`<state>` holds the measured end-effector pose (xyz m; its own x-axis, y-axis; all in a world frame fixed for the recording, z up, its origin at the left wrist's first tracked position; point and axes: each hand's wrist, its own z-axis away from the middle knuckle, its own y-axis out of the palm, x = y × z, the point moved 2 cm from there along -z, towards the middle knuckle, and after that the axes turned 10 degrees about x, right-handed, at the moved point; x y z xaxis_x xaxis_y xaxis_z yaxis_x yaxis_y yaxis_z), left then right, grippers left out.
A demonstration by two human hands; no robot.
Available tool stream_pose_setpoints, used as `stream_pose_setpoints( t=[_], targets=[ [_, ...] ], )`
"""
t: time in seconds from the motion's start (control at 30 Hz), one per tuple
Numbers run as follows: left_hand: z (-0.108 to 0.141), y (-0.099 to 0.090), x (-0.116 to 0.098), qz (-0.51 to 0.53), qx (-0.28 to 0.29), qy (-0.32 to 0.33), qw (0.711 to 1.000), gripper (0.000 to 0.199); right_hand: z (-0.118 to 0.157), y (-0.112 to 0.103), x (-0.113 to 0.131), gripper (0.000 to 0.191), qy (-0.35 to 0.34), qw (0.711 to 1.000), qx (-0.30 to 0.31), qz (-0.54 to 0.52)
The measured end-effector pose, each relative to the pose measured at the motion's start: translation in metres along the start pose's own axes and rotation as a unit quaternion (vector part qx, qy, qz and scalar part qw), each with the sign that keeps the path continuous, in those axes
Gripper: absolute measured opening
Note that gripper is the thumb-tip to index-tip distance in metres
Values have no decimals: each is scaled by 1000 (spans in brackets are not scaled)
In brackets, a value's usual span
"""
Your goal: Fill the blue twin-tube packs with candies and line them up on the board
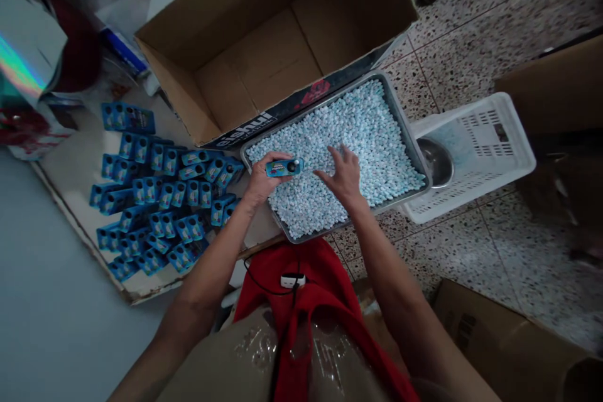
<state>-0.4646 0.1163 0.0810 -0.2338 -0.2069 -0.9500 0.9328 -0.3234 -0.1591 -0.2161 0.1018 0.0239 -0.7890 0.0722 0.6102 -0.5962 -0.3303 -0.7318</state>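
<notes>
My left hand (pixel 264 179) holds a small blue box (pixel 279 168) with a dark round spot near one end, over the left part of a metal tray (pixel 428 171). Light blue and white pellets (pixel 372 125), like small candies, fill the tray. Above them, a little to the right, is my right hand (pixel 345 174), its thumb and fingers spread and nothing visible in it. Many similar blue boxes (pixel 172 195) stand in rough rows on the table to the left.
An open cardboard box (pixel 277 50) stands behind the tray. To the right, a white plastic basket (pixel 490 157) holds a metal bowl (pixel 438 163) above the speckled floor. Another cardboard box (pixel 509 339) is at lower right. A red cloth (pixel 301 257) covers my lap.
</notes>
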Motion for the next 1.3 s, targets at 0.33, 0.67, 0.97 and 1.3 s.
stream_pose_setpoints(
  t=[0.33,0.67,0.97,1.3],
  targets=[
    [15,3,11,-29,-42,-36,998,42,-22,31,20,39,63,951,62,-298],
    [11,25,-5,-220,-4,-52,974,45,-3,-26,90,50,-73,794,43,-602],
    [7,37,-11,-210,-20,-40,977,44,-16,-20,68,62,18,728,-70,-681],
    [-16,52,4,34,-28,-29,999,47,8,-25,-8,46,167,846,11,-507]
  ],
)
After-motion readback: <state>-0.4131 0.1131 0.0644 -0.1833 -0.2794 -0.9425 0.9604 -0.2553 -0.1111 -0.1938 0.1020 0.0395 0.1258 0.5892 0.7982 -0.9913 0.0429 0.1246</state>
